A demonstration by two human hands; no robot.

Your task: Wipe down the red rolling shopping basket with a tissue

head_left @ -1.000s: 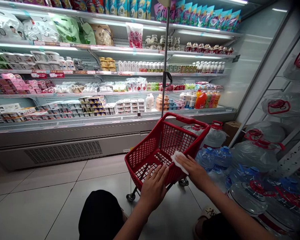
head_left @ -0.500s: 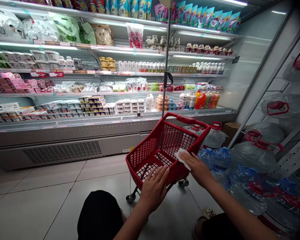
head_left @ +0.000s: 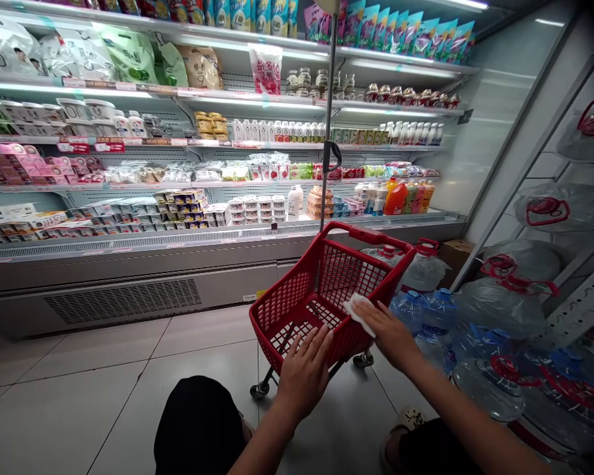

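Note:
A small red plastic shopping cart (head_left: 297, 297) on wheels stands on the tiled floor in front of me. My left hand (head_left: 304, 366) lies flat against its near wall, fingers stretched out. My right hand (head_left: 386, 326) presses a white cloth (head_left: 357, 309) onto the cart's right rim, fingers laid over the cloth. The cart's basket holds nothing I can see. A metal pole (head_left: 328, 112) rises behind the cart.
A long refrigerated display (head_left: 178, 165) with shelves of dairy, drinks and packets fills the background. Large water jugs (head_left: 490, 310) with red caps crowd the floor and rack at the right. My knees (head_left: 198, 422) are low in view. Grey tiles spread to the left.
My right hand slid the white cloth a little further along the cart's right rim, away from me. My left hand stayed on the near wall.

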